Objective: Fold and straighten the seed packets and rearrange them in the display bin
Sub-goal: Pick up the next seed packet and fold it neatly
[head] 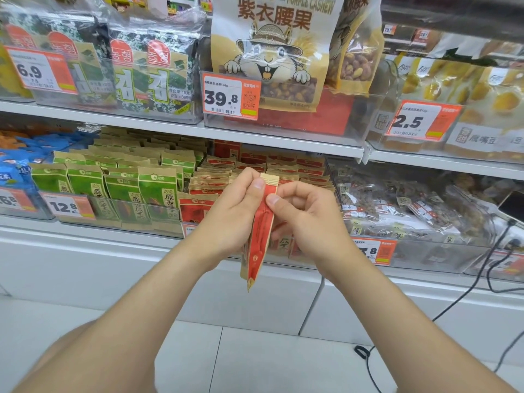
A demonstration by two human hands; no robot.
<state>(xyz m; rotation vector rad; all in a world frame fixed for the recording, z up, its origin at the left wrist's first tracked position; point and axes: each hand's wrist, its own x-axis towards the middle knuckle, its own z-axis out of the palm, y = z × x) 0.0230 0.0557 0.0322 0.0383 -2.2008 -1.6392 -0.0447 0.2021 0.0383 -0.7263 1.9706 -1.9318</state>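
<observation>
I hold one red and tan seed packet (258,236) edge-on in front of the lower shelf, hanging down from both hands. My left hand (236,211) pinches its top from the left with the thumb on the tan seal strip. My right hand (304,217) pinches the same top edge from the right. Behind them, the clear display bin (312,260) holds several more red packets (269,168), stacked in leaning rows.
Green seed packets (127,177) fill the bin to the left, blue packets (17,165) beyond them. A bin of clear nut bags (411,205) stands to the right. Cashew bags (269,52) and seaweed packs (127,66) sit on the upper shelf. A black cable (453,302) hangs at right.
</observation>
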